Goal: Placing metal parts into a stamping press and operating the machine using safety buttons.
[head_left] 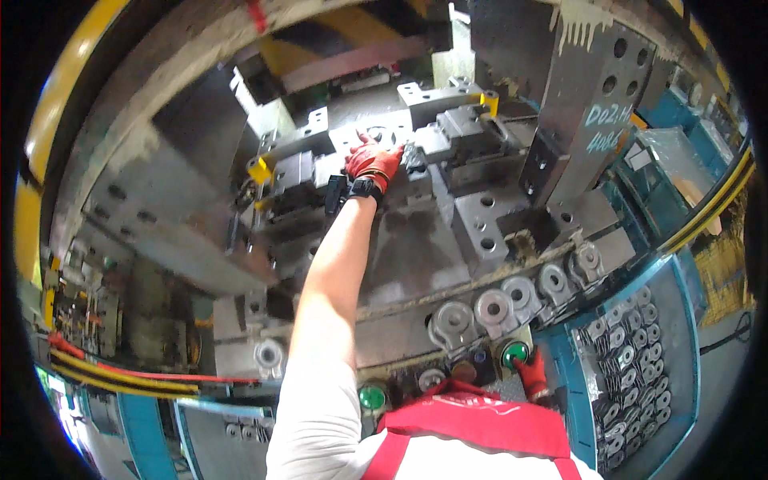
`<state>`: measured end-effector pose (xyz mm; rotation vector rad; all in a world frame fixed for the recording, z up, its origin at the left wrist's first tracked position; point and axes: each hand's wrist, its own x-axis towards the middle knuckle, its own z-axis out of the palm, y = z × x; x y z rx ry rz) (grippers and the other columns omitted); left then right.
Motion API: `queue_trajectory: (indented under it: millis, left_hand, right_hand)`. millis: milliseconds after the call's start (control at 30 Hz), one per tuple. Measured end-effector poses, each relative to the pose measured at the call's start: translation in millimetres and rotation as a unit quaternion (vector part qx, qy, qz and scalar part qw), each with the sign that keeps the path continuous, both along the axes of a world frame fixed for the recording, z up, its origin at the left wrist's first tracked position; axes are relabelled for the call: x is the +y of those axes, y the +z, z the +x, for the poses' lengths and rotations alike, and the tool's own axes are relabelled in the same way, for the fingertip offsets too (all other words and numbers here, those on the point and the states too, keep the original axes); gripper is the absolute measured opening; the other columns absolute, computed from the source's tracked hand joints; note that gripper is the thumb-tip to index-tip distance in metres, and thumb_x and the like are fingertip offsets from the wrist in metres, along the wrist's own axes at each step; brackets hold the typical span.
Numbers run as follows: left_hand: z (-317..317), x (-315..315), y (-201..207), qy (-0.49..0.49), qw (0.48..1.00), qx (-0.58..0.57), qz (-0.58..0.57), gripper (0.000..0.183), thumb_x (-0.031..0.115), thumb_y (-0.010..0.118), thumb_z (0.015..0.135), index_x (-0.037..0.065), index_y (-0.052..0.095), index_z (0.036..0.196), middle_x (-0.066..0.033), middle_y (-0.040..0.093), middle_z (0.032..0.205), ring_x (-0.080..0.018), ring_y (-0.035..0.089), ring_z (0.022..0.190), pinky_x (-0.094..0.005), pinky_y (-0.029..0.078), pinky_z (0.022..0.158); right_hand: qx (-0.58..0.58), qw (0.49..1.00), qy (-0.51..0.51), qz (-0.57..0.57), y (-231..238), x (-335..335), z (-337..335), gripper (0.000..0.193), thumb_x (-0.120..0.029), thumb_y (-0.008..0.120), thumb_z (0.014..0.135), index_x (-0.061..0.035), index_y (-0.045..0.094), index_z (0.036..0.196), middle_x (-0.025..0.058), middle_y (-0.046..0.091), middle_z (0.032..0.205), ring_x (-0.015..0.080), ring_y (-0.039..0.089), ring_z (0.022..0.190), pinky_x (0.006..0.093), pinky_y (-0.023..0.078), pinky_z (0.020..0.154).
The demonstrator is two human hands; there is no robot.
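Note:
My left hand [374, 162], in a red glove with a black watch [365, 190] at the wrist, reaches deep into the die of a press. Its fingers and thumb are spread over a bright metal plate [346, 138] with round openings. A rough grey metal piece [414, 157] lies just right of the thumb; I cannot tell whether they touch. My right hand [534, 376], also red-gloved, is low at the press's front edge. One finger reaches onto a green push button [514, 352], and that hand holds nothing I can see.
Several ring-shaped grey metal parts [494, 310] line the front ledge, with another ring part [270, 354] at left. A second green button [371, 397] is left of centre. A blue bin [690, 352] of stacked parts stands at right. Thick steel blocks [572, 112] flank the die.

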<state>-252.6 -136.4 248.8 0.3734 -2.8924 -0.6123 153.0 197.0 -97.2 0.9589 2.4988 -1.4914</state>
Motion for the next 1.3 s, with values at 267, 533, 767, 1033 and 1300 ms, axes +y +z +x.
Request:
queue_trajectory:
  millis: [267,533,767,1033,1300]
  left_hand:
    - [-74.9,7.3,-15.1,0.087,0.991,-0.094,0.042,0.113,0.059,0.062,0.067,0.011,-0.002,0.146,-0.0194,0.045,0.133,-0.0332,0.049,0.118,-0.0428,0.040,0.096]
    - [-7.7,-11.8,-5.7,0.095,0.979,0.150,0.099,0.112,0.047,0.074,0.063,-0.002,0.010,0.141,-0.0243,0.058,0.113,-0.0384,0.059,0.100,-0.0400,0.047,0.086]
    - [192.4,-4.5,-16.1,-0.198,0.884,0.359,0.223,0.104,0.034,0.081,0.060,-0.004,0.023,0.138,-0.0244,0.053,0.119,-0.0340,0.055,0.108,-0.0384,0.044,0.092]
    - [404.5,-90.9,-86.5,-0.114,0.964,0.149,0.189,0.109,0.030,0.081,0.057,-0.001,0.018,0.141,-0.0237,0.049,0.124,-0.0372,0.052,0.113,-0.0400,0.043,0.093]
    - [438.0,-223.8,-153.9,0.246,0.967,0.020,0.071,0.110,0.032,0.080,0.057,0.005,0.017,0.143,-0.0239,0.051,0.123,-0.0385,0.052,0.110,-0.0410,0.045,0.089]
  right_hand:
    - [-0.028,0.996,-0.024,0.086,28.5,-15.1,7.2,0.084,-0.025,0.078,0.068,0.0040,0.035,0.134,0.0216,0.043,0.132,0.0312,0.044,0.121,0.0377,0.038,0.099]
    - [0.171,0.981,0.029,-0.091,165.2,-72.5,-27.8,0.057,-0.026,0.067,0.079,0.0014,0.048,0.125,0.0200,0.056,0.116,0.0334,0.050,0.110,0.0399,0.038,0.095]
    - [0.194,0.847,0.374,0.324,123.4,-142.9,-78.5,0.071,-0.037,0.064,0.076,-0.0064,0.037,0.134,0.0230,0.041,0.130,0.0417,0.037,0.119,0.0493,0.029,0.101]
    - [0.231,0.807,0.404,0.364,92.2,-157.4,-92.4,0.087,-0.038,0.069,0.069,-0.0093,0.028,0.140,0.0243,0.038,0.132,0.0415,0.035,0.122,0.0506,0.026,0.103]
    - [0.052,0.855,0.381,0.349,115.4,-165.3,-117.1,0.108,-0.046,0.075,0.062,-0.0028,0.017,0.142,0.0251,0.058,0.106,0.0412,0.057,0.094,0.0446,0.046,0.080]
